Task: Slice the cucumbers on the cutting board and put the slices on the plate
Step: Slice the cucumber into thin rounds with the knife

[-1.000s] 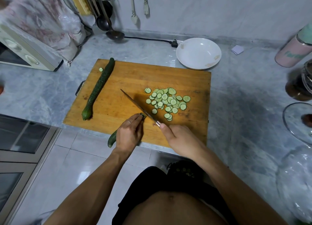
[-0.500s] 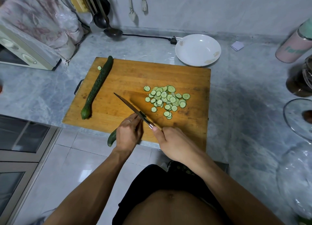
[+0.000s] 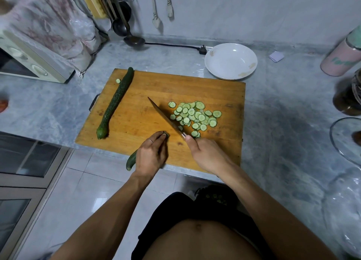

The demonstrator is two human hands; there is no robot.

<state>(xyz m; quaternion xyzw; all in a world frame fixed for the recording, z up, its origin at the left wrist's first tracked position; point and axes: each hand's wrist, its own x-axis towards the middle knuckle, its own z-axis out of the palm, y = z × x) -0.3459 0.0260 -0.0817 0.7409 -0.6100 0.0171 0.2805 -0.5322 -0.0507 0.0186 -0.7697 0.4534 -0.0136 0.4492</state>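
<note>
On the wooden cutting board (image 3: 214, 91) my left hand (image 3: 151, 154) holds down a partly cut cucumber (image 3: 131, 160); its uncut end sticks out past the board's near edge. My right hand (image 3: 207, 154) grips a knife (image 3: 166, 118), the blade slanting up-left just right of the cucumber's cut end. A pile of several cucumber slices (image 3: 195, 115) lies right of the blade. A whole cucumber (image 3: 115, 103) lies along the board's left side, with one loose slice (image 3: 118, 81) beside its far end. The white plate (image 3: 230, 60) stands bare beyond the board's far right corner.
The board lies on a grey marble counter (image 3: 283, 123). A cloth-covered microwave (image 3: 29, 60) is at the left. A ladle (image 3: 132, 39), a power cord with plug (image 3: 202, 50) and a pink canister (image 3: 341, 56) stand at the back. A glass lid (image 3: 347, 140) and a dark jar (image 3: 347, 95) sit at the right.
The knife blade has shifted slightly between cuts near the cucumber's cut end. My left hand stays on the cucumber. The slice pile is unchanged.
</note>
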